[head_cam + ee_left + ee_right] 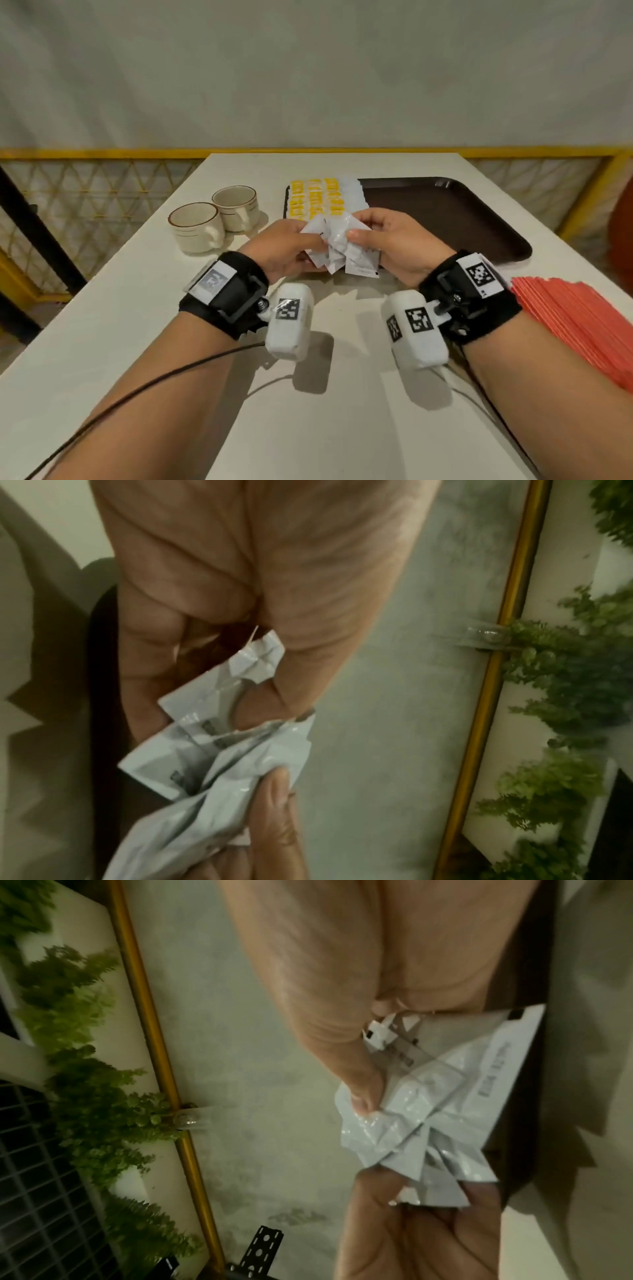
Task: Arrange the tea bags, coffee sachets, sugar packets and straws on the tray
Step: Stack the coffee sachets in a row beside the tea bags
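Observation:
Both hands hold one loose bunch of white sachets (339, 245) above the near left edge of the dark brown tray (455, 219). My left hand (287, 245) grips the bunch from the left, my right hand (387, 240) from the right, thumb on top. The left wrist view has the white sachets (212, 753) pinched between my left hand's fingers (150, 653) and thumb. In the right wrist view the crumpled white sachets (441, 1104) sit under my thumb. Yellow packets (313, 198) lie in rows on the tray's left part, with a row of white packets (352, 195) beside them.
Two cream cups (214, 219) with brown rims stand left of the tray on the white table (137, 325). A stack of red straws (579, 322) lies at the table's right edge. A yellow railing (102, 154) runs behind the table.

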The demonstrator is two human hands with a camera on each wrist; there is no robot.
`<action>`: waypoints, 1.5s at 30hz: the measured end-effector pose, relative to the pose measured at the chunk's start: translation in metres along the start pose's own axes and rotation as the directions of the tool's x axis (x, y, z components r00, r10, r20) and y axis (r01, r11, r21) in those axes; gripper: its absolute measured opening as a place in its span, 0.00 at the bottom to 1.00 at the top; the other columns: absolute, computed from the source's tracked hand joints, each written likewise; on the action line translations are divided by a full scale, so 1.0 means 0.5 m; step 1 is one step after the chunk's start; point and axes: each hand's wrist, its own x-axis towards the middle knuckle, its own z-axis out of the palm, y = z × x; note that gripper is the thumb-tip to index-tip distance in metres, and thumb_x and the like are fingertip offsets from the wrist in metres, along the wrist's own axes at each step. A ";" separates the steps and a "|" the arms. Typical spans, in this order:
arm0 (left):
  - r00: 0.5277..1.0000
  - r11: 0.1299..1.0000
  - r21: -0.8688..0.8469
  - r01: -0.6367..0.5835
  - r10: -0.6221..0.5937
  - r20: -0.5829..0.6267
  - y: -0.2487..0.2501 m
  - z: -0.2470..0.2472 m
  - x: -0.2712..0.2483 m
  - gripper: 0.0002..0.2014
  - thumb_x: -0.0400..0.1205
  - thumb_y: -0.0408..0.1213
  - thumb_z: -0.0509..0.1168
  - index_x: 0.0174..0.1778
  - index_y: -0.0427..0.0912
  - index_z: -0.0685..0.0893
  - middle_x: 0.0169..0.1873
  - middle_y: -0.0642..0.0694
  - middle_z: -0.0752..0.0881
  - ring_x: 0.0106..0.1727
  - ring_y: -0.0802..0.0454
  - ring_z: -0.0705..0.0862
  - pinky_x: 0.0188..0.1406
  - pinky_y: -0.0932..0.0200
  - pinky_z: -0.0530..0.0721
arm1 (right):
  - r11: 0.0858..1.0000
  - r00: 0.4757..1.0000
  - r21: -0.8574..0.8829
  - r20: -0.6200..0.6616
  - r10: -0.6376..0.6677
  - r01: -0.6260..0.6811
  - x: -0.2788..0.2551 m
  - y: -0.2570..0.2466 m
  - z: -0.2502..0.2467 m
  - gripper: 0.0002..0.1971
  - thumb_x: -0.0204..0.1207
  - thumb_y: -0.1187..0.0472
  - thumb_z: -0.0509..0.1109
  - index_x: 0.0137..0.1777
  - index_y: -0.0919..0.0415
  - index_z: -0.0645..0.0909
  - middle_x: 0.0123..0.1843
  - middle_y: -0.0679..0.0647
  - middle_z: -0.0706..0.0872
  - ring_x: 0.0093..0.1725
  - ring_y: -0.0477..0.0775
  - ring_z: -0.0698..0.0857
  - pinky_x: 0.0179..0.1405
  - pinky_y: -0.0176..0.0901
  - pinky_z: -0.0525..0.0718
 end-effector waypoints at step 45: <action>0.999 0.680 -0.732 0.045 -0.046 0.019 -0.038 0.005 0.011 0.17 0.83 0.46 0.58 0.47 0.33 0.79 0.36 0.39 0.85 0.28 0.49 0.82 0.26 0.63 0.82 | 0.940 0.987 0.341 -0.158 0.032 0.024 -0.018 0.043 -0.019 0.13 0.74 0.78 0.67 0.57 0.67 0.78 0.51 0.63 0.87 0.45 0.53 0.88 0.46 0.42 0.89</action>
